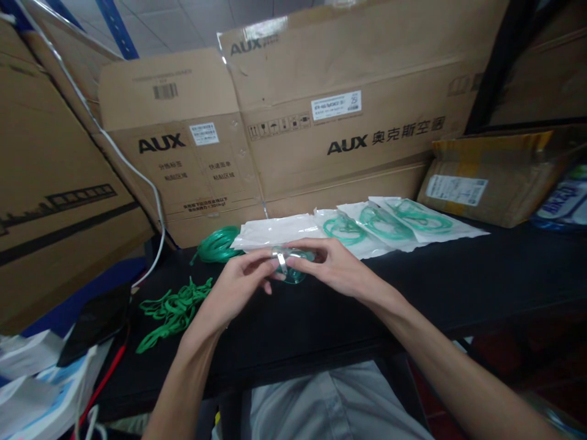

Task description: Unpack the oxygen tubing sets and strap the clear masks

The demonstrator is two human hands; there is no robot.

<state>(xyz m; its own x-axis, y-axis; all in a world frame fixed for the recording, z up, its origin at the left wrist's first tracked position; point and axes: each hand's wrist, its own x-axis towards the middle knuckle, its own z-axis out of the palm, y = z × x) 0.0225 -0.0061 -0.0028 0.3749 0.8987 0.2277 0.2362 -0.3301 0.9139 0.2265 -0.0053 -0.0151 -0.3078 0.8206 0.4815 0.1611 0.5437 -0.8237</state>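
Grey trousers [339, 406] lie below the left hand [238, 282] and right hand [342, 267], whose fingers pinch a clear plastic piece [295, 277] that could slip if either grip slackens.

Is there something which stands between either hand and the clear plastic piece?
Nothing visible does: the left hand and the right hand both already touch the clear plastic piece. The coiled green tubing and the white packets lie beyond it, not in between.
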